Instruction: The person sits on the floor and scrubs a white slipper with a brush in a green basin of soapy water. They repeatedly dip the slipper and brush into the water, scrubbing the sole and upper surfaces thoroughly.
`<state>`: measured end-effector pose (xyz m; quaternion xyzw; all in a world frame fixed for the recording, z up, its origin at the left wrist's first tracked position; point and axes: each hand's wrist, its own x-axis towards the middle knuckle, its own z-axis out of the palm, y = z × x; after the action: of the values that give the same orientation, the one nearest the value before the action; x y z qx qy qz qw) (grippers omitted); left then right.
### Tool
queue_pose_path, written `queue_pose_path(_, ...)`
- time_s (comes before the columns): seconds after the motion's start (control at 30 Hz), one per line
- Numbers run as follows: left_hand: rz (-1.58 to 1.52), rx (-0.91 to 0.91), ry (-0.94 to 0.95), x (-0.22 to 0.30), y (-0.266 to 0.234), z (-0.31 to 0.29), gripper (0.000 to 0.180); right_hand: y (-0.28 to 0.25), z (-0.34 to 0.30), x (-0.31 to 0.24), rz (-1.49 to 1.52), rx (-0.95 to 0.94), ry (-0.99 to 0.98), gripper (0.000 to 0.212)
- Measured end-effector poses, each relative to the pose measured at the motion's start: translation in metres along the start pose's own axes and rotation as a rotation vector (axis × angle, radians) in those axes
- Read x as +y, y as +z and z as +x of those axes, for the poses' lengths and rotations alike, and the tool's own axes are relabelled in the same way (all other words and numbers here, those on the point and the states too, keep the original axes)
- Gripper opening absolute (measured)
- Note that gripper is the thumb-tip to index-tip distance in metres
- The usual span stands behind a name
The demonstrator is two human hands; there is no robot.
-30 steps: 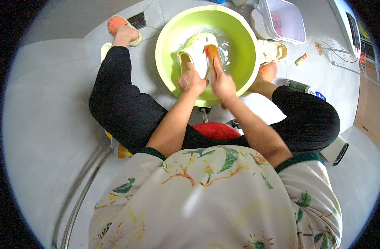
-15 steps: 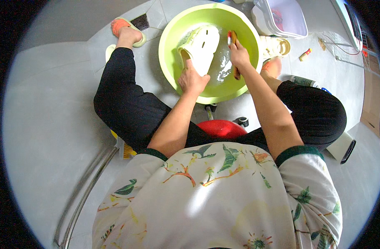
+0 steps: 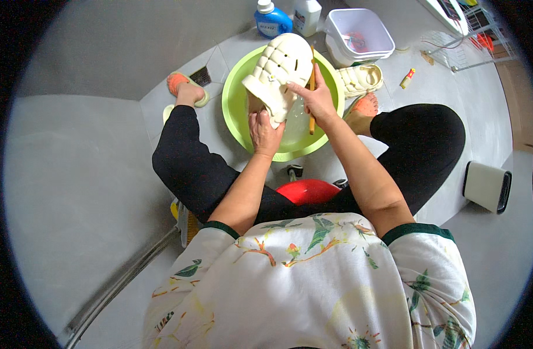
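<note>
A cream clog (image 3: 282,63) is held above the light green basin (image 3: 234,125), its upper with holes and ridges facing up. My left hand (image 3: 266,134) is closed on the heel end of the clog. My right hand (image 3: 320,103) grips a brush (image 3: 312,126) with a long wooden handle, seen edge-on along the clog's right side. The right thumb reaches over to the clog's upper. Water shows low in the basin; the brush's bristles cannot be made out.
Another cream clog (image 3: 364,80) lies right of the basin, beside my foot. Behind stand a blue bottle (image 3: 272,23), a white bottle (image 3: 306,18) and a white tub (image 3: 359,57). A red stool (image 3: 308,192) is below me. A bin (image 3: 486,187) stands at right, a metal rail (image 3: 124,285) at left.
The clog has been turned from sole up to upper up and raised out of the basin. My right hand with the brush has come in against it. The view has shifted.
</note>
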<state>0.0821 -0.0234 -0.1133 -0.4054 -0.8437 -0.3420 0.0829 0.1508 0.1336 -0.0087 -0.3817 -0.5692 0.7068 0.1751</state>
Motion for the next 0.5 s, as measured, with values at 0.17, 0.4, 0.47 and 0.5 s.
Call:
queue_pose_path(0.17,-0.141,0.045,-0.048,0.018,0.001,0.007,0.061,0.005,-0.012,-0.008,-0.09,0.136,-0.396,0.106)
queue_pose_path(0.4,-0.457,0.135,-0.284,0.048,-0.001,0.029,0.073,0.012,-0.048,-0.041,-0.308,0.209,-0.563,0.106)
queue_pose_path(0.47,-0.728,0.193,-0.293,0.031,0.013,0.028,0.069,0.029,-0.055,-0.046,-0.392,0.18,-0.674,0.106)
queue_pose_path(0.5,-0.664,0.184,-0.32,0.041,0.015,0.029,0.066,0.03,-0.058,-0.046,-0.427,0.163,-0.679,0.105)
